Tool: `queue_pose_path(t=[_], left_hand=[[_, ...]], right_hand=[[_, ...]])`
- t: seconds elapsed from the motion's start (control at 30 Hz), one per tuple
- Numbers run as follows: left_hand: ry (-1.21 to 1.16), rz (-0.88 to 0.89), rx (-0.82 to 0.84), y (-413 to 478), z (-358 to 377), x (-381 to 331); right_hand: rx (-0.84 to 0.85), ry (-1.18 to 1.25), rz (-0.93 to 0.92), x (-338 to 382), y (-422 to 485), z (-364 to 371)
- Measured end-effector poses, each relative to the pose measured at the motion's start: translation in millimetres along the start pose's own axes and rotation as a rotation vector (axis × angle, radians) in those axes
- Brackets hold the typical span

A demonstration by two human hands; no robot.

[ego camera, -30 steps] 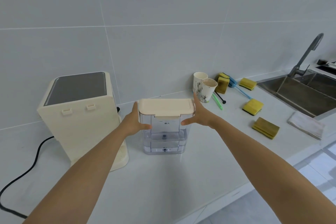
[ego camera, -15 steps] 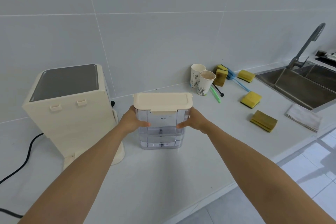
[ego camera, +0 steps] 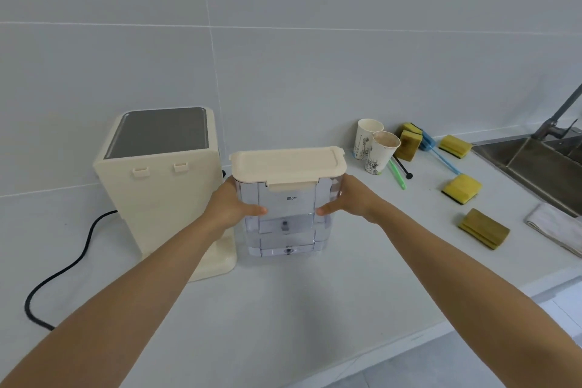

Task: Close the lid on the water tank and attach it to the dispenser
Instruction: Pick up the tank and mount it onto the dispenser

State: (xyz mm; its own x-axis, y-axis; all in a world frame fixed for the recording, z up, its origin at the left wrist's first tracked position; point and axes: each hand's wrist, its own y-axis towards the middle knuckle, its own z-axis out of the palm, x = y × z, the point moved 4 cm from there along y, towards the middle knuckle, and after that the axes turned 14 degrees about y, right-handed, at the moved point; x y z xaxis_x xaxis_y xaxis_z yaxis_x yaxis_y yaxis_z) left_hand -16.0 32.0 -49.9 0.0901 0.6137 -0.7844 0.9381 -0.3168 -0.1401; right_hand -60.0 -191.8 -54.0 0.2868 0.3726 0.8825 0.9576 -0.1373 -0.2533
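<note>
Both hands, left hand [ego camera: 231, 208] and right hand [ego camera: 349, 198], clamp the clear water tank [ego camera: 285, 214] between their fingers, lid [ego camera: 286, 164] looking shut; next, I'd judge, hook it onto the dispenser [ego camera: 163, 179] just beyond the left fingers.

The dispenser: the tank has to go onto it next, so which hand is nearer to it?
Left. The left hand grips the water tank on the side facing the dispenser, just in front of its body. The right hand holds the tank's far side.
</note>
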Motion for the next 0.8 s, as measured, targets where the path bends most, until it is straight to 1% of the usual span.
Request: queue_pose_path(t=[0.2,0.37,0.47,0.63,0.8], left_hand=[[-0.051,-0.056,-0.086,-27.6,-43.5,14.9],[-0.045,-0.155,-0.137,-48.2,-82.2,43.1],[-0.020,-0.187,-0.149,-61.2,-104.1,51.3],[-0.063,-0.206,-0.180,-68.8,-132.6,59.7],[-0.067,-0.241,-0.166,-68.3,-149.7,73.2]], right_hand=[[0.083,-0.034,-0.075,47.1,-8.6,29.9],[0.150,-0.056,-0.069,73.6,-5.9,70.2],[0.175,-0.064,-0.080,85.7,1.1,93.3],[0.221,-0.038,-0.101,102.4,13.5,123.9],[0.246,0.025,-0.123,109.6,22.3,144.3]])
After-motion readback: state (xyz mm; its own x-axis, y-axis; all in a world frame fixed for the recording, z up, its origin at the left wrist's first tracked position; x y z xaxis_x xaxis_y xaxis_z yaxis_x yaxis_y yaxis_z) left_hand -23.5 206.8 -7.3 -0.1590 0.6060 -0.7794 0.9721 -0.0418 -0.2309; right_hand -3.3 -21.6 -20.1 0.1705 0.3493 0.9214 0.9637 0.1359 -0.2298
